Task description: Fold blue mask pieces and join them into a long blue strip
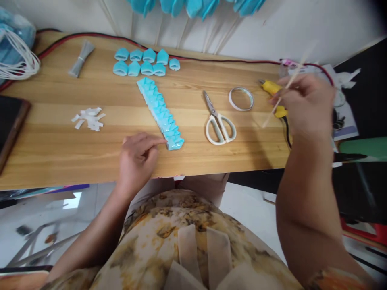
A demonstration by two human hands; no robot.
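Observation:
My right hand (308, 104) is raised over the right end of the table, its fingers closed on a thin wooden stick (298, 72) that slants up to the right and is blurred by motion. Beneath it lies a yellow glue gun (272, 87), partly covered by the hand. My left hand (139, 157) rests near the front edge, index finger stretched out and touching the lower end of a strip of overlapping light-blue folded pieces (160, 114). Nothing shows in its grasp. White-handled scissors (213, 113) and a roll of tape (231, 96) lie between the hands.
Small light-blue folded rings (148, 68) sit in two rows at the back. Grey ties (81, 58) and white paper scraps (90, 119) lie to the left, near a dark tablet-like object (12, 125). Blue petal shapes on sticks (196, 7) lean along the wall. A red-black cable (127, 39) runs behind.

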